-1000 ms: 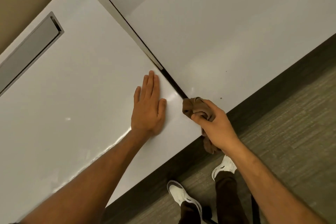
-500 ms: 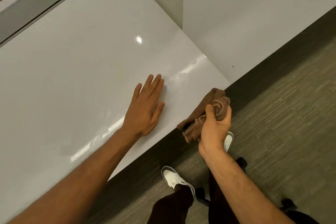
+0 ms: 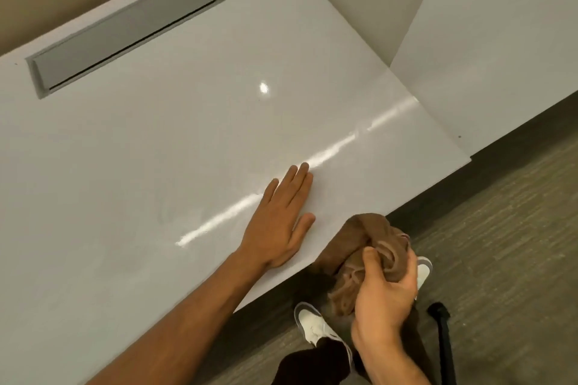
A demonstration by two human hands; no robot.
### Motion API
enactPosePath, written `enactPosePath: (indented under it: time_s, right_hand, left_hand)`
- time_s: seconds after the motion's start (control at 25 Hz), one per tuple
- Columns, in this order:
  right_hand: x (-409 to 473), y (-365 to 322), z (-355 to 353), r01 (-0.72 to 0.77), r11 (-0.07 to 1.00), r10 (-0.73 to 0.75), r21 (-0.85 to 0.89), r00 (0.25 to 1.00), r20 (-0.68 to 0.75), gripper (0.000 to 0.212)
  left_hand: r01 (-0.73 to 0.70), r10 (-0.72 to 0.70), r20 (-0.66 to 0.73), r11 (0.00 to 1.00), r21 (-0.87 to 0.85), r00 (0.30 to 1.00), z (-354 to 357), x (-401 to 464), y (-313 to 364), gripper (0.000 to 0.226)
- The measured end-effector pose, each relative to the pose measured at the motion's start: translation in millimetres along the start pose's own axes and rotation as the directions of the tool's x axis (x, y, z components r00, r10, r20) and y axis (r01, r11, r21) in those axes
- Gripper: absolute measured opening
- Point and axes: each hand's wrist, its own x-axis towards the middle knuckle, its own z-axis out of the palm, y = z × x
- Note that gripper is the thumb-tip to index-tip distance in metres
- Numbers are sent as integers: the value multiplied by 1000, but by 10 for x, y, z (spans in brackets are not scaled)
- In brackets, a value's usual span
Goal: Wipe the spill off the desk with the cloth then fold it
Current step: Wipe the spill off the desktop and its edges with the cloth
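The white desk (image 3: 156, 166) fills the left and middle of the view. My left hand (image 3: 281, 222) lies flat on it near the front edge, fingers together, holding nothing. My right hand (image 3: 384, 294) is off the desk, in front of its front edge, closed around a bunched brown cloth (image 3: 366, 247). One end of the cloth pokes up beside the desk edge and the rest hangs below my fist. A faint dull smear (image 3: 169, 212) shows on the desk left of my left hand; I cannot tell if it is wet.
A grey cable flap (image 3: 125, 31) is set into the desk at the back left. A second white desk (image 3: 500, 56) adjoins at the right. Below the front edge are grey carpet (image 3: 516, 244), my white shoes (image 3: 312, 325) and a black chair leg (image 3: 441, 331).
My right hand pulled the cloth off the desk corner and back toward me, in front of the edge. The view swung left and up. My left hand stayed flat on the desk.
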Motion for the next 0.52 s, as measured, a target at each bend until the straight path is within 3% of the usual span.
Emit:
enactPosePath:
  time_s: [0.12, 0.2, 0.24, 0.32, 0.4, 0.52]
  right_hand:
    - [371, -447, 66, 289, 955, -282, -65, 954, 103, 49]
    - [778, -744, 280, 416, 871, -361, -262, 903, 234, 53]
    - [952, -836, 416, 491, 764, -366, -418, 864, 345, 59]
    - [1172, -794, 587, 611, 419, -339, -672, 792, 508, 73]
    - [1246, -648, 658, 663, 193, -399, -723, 727, 559, 78]
    - [1359, -587, 833, 658, 196, -464, -727, 715, 522, 75]
  left_hand:
    - [184, -182, -77, 983, 10, 980, -218, -429, -430, 71]
    - [301, -298, -95, 953, 24, 950, -310, -595, -688, 74]
    - [352, -348, -103, 936, 14, 932, -333, -629, -782, 75]
    - [411, -409, -103, 911, 3, 907, -330, -641, -862, 76]
    - [418, -411, -120, 908, 36, 904, -271, -647, -881, 75]
    - [429, -421, -114, 901, 60, 900, -226, -617, -909, 73]
